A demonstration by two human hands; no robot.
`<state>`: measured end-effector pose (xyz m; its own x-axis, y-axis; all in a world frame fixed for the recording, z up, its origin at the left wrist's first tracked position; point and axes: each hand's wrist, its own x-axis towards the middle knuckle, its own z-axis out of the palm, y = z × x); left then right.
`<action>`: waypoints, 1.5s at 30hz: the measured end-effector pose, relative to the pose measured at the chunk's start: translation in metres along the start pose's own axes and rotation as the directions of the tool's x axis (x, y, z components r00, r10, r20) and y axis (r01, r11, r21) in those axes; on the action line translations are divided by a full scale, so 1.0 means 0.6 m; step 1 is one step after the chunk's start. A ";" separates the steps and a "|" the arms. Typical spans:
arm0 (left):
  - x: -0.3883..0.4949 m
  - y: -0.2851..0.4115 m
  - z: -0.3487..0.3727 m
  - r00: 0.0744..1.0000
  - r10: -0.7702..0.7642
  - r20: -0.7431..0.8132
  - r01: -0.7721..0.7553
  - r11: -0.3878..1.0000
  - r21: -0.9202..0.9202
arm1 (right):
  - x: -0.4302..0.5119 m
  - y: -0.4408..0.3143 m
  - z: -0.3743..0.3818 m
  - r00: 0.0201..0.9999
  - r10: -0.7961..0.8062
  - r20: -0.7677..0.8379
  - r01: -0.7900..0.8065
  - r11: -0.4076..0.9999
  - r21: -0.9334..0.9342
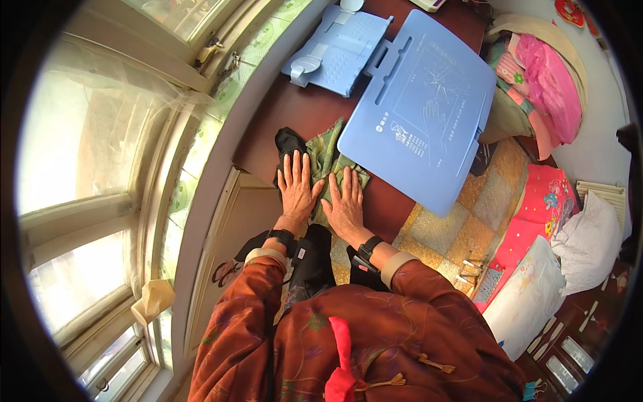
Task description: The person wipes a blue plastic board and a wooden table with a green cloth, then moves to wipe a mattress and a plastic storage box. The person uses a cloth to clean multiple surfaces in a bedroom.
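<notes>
My left hand [300, 188] lies palm down, fingers spread, over a black cloth [288, 142] and the left part of a green scarf [325, 145] with a frayed edge. Beside it, my right hand [345, 203] rests flat on the scarf's lower right part, thumb towards the left hand. Both fabrics lie near the front edge of a dark red tabletop [286, 108]. Some of the scarf hangs down over that edge between my wrists. Neither hand grips anything. Parts of both fabrics are hidden under the fingers.
A blue desk board [427, 105] projects over the tabletop's right edge, close to my right fingertips. Behind it stands a blue book stand [336, 50]. A windowsill [201, 135] runs along the left. Bedding [532, 296] and piled fabrics [547, 85] lie to the right.
</notes>
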<state>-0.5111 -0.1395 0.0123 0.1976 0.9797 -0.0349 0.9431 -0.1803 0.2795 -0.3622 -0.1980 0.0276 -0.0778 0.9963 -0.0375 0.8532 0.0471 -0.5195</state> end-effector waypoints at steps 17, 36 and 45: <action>0.330 -0.160 -0.036 0.987 0.135 0.090 -0.138 0.990 0.026 | 0.362 -0.099 0.058 0.983 0.119 -0.141 -0.129 0.990 -0.064; -0.011 0.032 0.032 1.000 -0.007 0.005 0.007 1.000 0.027 | 0.030 0.025 -0.009 0.998 -0.053 0.045 0.056 0.995 -0.085; -0.139 0.240 0.086 0.963 0.235 0.132 -0.234 0.972 -0.024 | -0.189 0.164 -0.083 0.998 0.064 -0.020 -0.066 0.986 -0.151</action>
<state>-0.3779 -0.2518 0.0058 0.4471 0.8895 -0.0944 0.8640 -0.4021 0.3032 -0.2436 -0.3029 0.0234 -0.0126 0.9985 -0.0534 0.9244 -0.0087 -0.3812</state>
